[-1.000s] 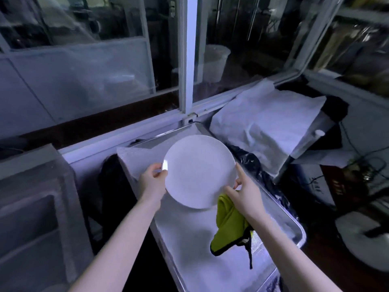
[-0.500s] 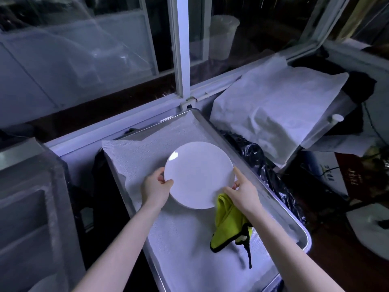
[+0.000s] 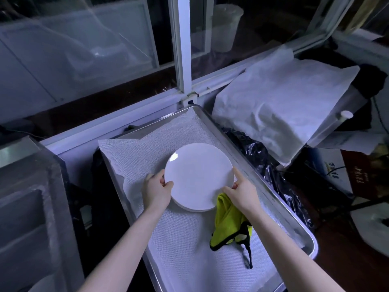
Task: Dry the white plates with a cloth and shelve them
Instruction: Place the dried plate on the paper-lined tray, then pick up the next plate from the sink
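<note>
White plate (image 3: 199, 175), yellow-green black-edged cloth (image 3: 229, 222), silver tray (image 3: 294, 226), white mesh liner (image 3: 185, 245).

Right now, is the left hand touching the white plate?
Touching. In the head view the thumb of the left hand lies over the white plate at its left rim, no gap.

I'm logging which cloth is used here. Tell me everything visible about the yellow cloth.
The cloth is bright yellow-green fabric with black edging and a black loop trailing from its lower end. It hangs bunched from under the right hand, which grips it beside the white plate, its lower part over the lined tray.
</note>
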Tool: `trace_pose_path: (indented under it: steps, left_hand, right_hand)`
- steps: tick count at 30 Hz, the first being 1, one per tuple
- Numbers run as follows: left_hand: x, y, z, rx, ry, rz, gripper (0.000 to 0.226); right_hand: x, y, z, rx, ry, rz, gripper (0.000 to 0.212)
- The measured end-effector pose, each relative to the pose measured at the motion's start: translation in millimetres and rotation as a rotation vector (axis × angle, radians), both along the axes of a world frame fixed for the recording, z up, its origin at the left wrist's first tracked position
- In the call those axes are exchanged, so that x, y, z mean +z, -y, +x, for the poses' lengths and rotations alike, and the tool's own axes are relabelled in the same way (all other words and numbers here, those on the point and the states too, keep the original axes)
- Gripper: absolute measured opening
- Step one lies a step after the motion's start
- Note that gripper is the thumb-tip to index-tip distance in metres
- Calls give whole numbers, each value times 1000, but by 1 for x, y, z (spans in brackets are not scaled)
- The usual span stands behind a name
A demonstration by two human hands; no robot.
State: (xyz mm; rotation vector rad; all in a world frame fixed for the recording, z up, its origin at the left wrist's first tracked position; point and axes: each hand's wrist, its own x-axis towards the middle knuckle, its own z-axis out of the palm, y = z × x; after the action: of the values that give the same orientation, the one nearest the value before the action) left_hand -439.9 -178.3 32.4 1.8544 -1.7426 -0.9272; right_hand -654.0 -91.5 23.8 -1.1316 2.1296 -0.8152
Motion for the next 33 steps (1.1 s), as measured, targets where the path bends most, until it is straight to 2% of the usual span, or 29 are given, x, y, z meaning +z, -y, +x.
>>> trace_pose_path:
  steps: [8,10,12,13,17,22,25,26,29,33]
  left_hand:
    - [-8,-2,0,2,-20,-4,4]
    - [-8,-2,5,-15,-40,12,21]
    - [-5,-3,13,2,-80,12,50]
    - [-2,-5,18,16,-112,-7,55]
    - [15,-23,43,-22,-343,-68,31]
    - [40,-56,101,-230,-550,96,29]
    - [53,-78,151,-162,-662,110,26]
    - [55,-88,171,-119,-685,90,33]
    - [57,-119,234,-87,-650,40,60]
    - [51,-149,304,-13,-455,-109,63]
  right_hand:
    - [0,-1,0,-36,5,65,81]
    - [3,-5,4,-90,-27,44,80]
    - [10,-10,9,-148,-92,0,70]
    - [15,-13,14,-156,-109,-29,63]
    - [46,-16,45,-69,-1,-185,36]
    - [84,1,116,62,239,-314,18]
    - [94,14,172,107,317,-364,9]
    - [95,18,193,114,339,-367,5]
    - [95,30,261,106,417,-360,9]
    - [82,35,351,174,482,-313,12]
